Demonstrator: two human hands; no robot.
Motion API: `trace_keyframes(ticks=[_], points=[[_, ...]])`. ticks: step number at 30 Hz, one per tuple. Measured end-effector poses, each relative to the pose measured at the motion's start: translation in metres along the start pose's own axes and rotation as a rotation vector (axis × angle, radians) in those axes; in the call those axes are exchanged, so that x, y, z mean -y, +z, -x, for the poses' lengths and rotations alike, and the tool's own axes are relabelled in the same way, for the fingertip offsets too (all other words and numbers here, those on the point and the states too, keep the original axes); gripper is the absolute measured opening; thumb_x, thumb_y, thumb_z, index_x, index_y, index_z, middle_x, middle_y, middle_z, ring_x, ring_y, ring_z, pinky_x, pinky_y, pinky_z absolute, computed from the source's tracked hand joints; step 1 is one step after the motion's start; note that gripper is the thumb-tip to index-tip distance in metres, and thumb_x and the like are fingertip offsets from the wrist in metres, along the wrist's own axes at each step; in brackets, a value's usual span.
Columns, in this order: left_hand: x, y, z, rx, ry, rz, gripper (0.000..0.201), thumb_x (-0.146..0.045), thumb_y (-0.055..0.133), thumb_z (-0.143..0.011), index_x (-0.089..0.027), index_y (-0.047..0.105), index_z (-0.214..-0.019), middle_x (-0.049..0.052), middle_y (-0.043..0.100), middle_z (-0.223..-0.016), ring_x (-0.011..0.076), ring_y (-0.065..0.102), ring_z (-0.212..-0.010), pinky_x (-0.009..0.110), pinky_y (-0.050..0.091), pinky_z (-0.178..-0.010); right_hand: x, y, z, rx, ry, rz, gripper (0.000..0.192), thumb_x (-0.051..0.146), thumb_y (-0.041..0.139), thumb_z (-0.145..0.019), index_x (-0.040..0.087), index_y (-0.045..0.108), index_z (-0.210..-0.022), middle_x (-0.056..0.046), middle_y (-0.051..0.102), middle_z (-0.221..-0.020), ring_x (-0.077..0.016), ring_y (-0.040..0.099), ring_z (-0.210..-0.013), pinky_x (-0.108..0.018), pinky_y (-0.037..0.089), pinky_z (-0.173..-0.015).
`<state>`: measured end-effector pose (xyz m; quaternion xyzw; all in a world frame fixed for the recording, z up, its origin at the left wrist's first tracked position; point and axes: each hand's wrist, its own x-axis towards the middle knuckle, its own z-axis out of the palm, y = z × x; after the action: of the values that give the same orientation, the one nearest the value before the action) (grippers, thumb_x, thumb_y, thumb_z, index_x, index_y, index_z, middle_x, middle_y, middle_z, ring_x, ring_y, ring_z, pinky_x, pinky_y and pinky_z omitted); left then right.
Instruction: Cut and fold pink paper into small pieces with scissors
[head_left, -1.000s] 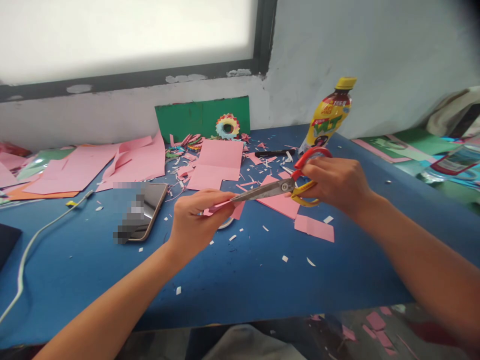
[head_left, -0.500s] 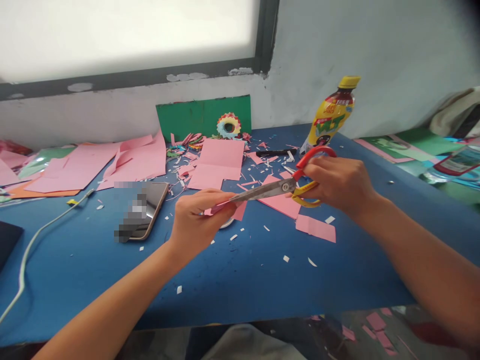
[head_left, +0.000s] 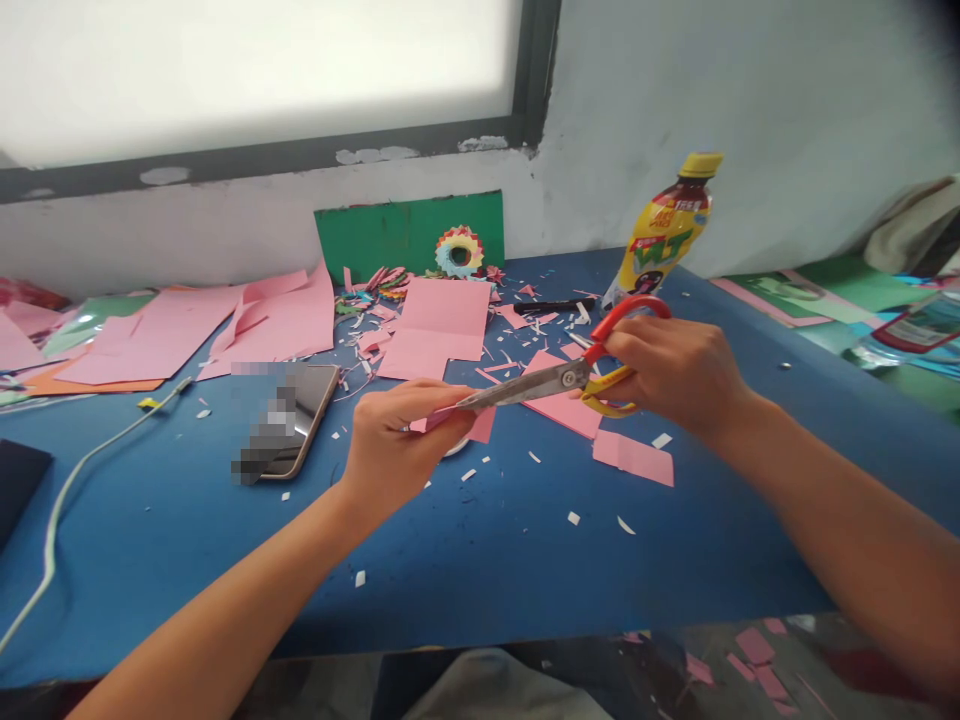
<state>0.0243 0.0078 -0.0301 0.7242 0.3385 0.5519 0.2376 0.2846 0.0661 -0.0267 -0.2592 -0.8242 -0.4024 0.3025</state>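
Observation:
Between the thumb and fingers of my left hand (head_left: 397,440) is a small piece of pink paper (head_left: 433,420), mostly covered by the fingers. My right hand (head_left: 671,365) grips scissors (head_left: 536,384) by their red and yellow handles. The blades point left and look nearly closed, their tips at the pink paper by my left thumb. Below and behind the blades lie a pink sheet (head_left: 562,405) and a small pink rectangle (head_left: 634,458). A creased pink sheet (head_left: 439,320) rests farther back on the blue table (head_left: 465,590).
A phone (head_left: 311,420) and a white cable (head_left: 82,465) lie to the left, near larger pink sheets (head_left: 165,335). At the back stand a green board (head_left: 375,235), a paper ring (head_left: 459,252) and a yellow-capped bottle (head_left: 664,235). A black pen (head_left: 555,306) and scraps lie around.
The whole scene shifts very slightly in view. Both hands, the scissors and the pink paper keep nearly the same position relative to each other.

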Motion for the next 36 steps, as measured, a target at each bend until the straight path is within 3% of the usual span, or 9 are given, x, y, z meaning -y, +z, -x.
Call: trace_keyframes(ticks=[4, 12, 18, 25, 29, 36], points=[[0.0002, 0.001, 0.0, -0.005, -0.008, 0.019, 0.018, -0.009, 0.064, -0.07, -0.022, 0.074, -0.078, 0.002, 0.07, -0.066, 0.0137, 0.06, -0.061, 0.024, 0.049, -0.054, 0.0005, 0.0002, 0.0012, 0.039, 0.004, 0.008, 0.023, 0.037, 0.048, -0.085, 0.019, 0.048, -0.072, 0.003, 0.057, -0.056, -0.0098, 0.048, -0.046, -0.021, 0.031, -0.045], [-0.001, -0.0002, 0.0001, 0.009, -0.004, -0.028, 0.016, -0.01, 0.064, -0.071, -0.021, 0.073, -0.077, 0.002, 0.069, -0.065, 0.0137, 0.06, -0.061, 0.024, 0.049, -0.055, 0.003, -0.0008, -0.0003, -0.024, 0.03, -0.006, 0.026, 0.042, 0.051, -0.082, 0.018, 0.049, -0.072, 0.003, 0.057, -0.058, -0.0089, 0.048, -0.047, -0.022, 0.03, -0.046], [-0.0013, 0.0009, -0.0002, 0.011, -0.021, -0.039, 0.014, -0.008, 0.063, -0.07, -0.019, 0.073, -0.071, 0.002, 0.069, -0.066, 0.014, 0.061, -0.062, 0.023, 0.049, -0.054, 0.0014, -0.0026, -0.0008, 0.009, 0.003, 0.03, 0.02, 0.033, 0.051, -0.084, 0.019, 0.048, -0.07, 0.004, 0.057, -0.057, -0.0084, 0.047, -0.047, -0.021, 0.03, -0.046], [-0.0042, 0.0018, -0.0016, 0.032, -0.011, -0.061, 0.013, -0.011, 0.064, -0.071, -0.019, 0.071, -0.064, 0.001, 0.068, -0.063, 0.0142, 0.061, -0.061, 0.023, 0.049, -0.054, 0.0015, -0.0025, -0.0018, -0.043, 0.016, 0.078, 0.028, 0.046, 0.049, -0.082, 0.02, 0.046, -0.071, 0.004, 0.057, -0.055, -0.0098, 0.049, -0.046, -0.021, 0.032, -0.045], [-0.0068, 0.0019, -0.0019, 0.047, -0.01, -0.104, 0.016, -0.011, 0.063, -0.072, -0.018, 0.07, -0.059, 0.002, 0.067, -0.059, 0.0148, 0.061, -0.061, 0.024, 0.049, -0.055, 0.0021, -0.0026, -0.0024, -0.028, 0.01, 0.059, 0.027, 0.044, 0.049, -0.083, 0.02, 0.046, -0.07, 0.003, 0.058, -0.057, -0.0098, 0.049, -0.047, -0.021, 0.033, -0.046], [-0.0048, 0.0013, -0.0013, 0.047, 0.014, -0.091, 0.014, -0.009, 0.062, -0.072, -0.017, 0.071, -0.065, 0.001, 0.066, -0.06, 0.0135, 0.061, -0.063, 0.021, 0.049, -0.055, 0.0047, -0.0002, 0.0, 0.009, 0.015, -0.022, 0.023, 0.04, 0.05, -0.083, 0.02, 0.044, -0.073, 0.003, 0.058, -0.059, -0.0098, 0.051, -0.048, -0.022, 0.032, -0.046]])
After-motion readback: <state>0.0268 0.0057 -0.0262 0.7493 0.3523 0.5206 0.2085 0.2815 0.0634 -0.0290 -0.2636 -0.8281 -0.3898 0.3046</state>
